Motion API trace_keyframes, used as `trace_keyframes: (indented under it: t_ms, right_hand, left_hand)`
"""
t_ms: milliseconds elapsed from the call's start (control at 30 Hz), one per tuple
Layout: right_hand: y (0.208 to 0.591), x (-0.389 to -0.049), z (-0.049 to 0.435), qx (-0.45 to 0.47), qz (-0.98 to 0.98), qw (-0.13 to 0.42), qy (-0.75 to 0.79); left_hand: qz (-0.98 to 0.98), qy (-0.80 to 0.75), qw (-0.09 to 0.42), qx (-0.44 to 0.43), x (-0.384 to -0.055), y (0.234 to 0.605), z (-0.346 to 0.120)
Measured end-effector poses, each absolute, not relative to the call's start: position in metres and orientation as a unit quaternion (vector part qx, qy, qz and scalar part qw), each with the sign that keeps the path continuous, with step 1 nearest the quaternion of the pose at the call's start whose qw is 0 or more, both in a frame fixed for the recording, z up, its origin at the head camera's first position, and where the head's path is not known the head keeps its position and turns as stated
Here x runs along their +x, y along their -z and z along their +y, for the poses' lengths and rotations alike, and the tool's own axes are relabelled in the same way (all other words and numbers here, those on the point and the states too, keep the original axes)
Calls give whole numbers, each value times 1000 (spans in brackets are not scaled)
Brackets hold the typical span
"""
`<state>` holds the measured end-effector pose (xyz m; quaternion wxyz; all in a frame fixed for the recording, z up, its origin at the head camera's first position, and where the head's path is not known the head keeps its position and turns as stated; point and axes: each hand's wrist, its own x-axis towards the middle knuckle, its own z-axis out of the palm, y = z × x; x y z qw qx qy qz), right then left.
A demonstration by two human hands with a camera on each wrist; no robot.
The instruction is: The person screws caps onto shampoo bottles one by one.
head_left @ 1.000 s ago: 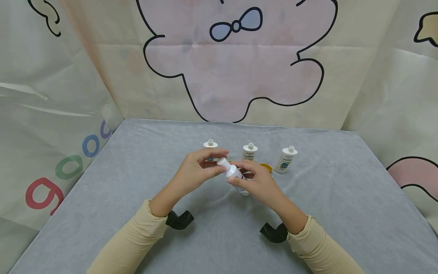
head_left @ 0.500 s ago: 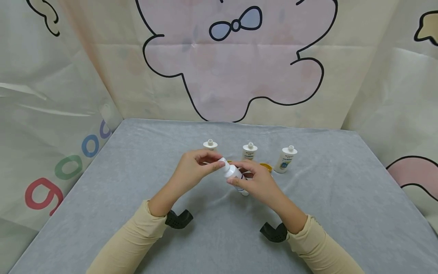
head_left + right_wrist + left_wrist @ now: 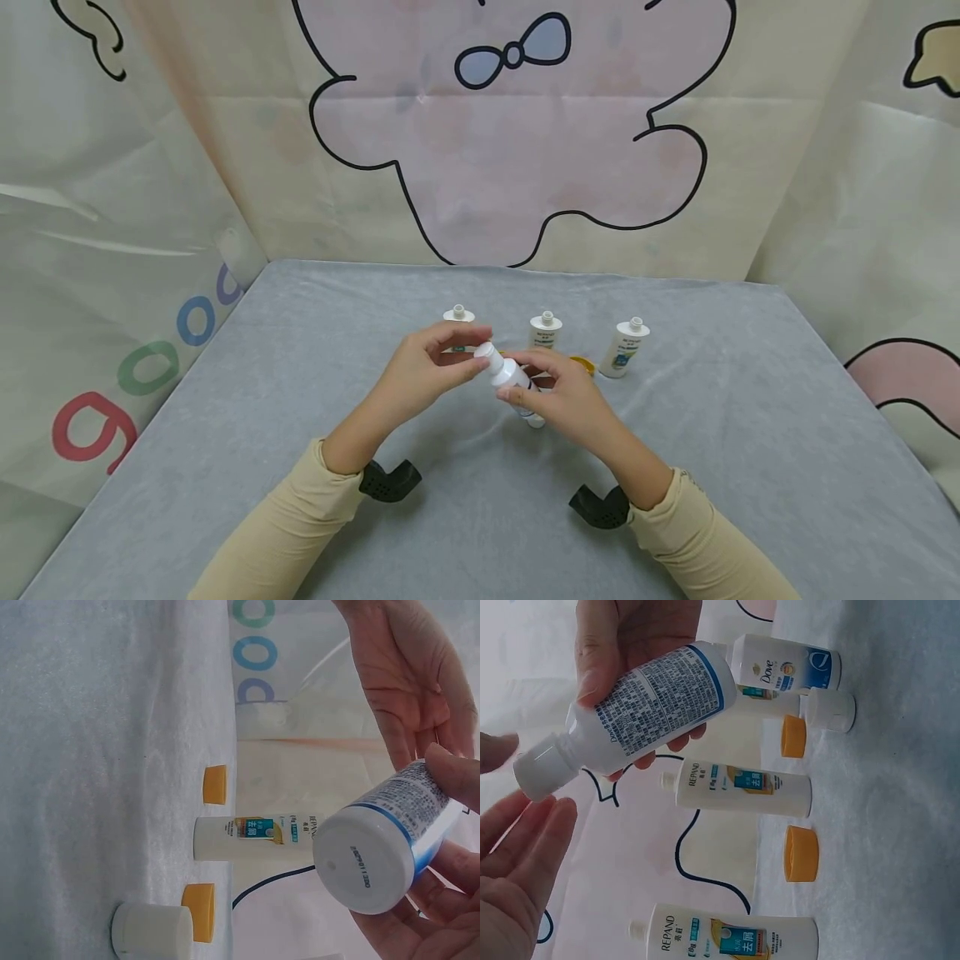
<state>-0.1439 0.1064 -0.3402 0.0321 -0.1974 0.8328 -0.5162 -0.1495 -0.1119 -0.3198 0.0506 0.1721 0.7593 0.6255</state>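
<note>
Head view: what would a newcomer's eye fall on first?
Probably the big pink cartoon shape on the backdrop, with its blue bow. Below it, the right hand holds a tilted white bottle, the left hand at its cap. Behind the hands, three pale bottles stand in a row.

A standing bottle (image 3: 754,664) reads "Dove", cream bottles (image 3: 739,789) "REPAND", the backdrop (image 3: 172,250) "goo".

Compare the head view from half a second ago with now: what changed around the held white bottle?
The left grip has opened out of its pinch on the white cap: thumb and fingers are spread, so more of the cap shows. Whether a fingertip touches it is unclear. The right grip still holds the white bottle tilted, cap on; the three cream bottles behind stand where they were.
</note>
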Motion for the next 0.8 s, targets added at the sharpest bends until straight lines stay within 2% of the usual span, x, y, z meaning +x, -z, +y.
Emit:
trace_keyframes:
  t_ms: [267, 500, 800]
  right_hand:
    - [339, -144, 106, -200, 830, 26, 520]
    - [340, -144, 106, -199, 829, 27, 521]
    - [339, -145, 107, -196, 832, 30, 518]
  left_hand:
    - [792, -598, 31, 123, -152, 321, -112]
    - [791, -594, 27, 144, -152, 322, -111]
    - [756, -628, 67, 172, -151, 320, -113]
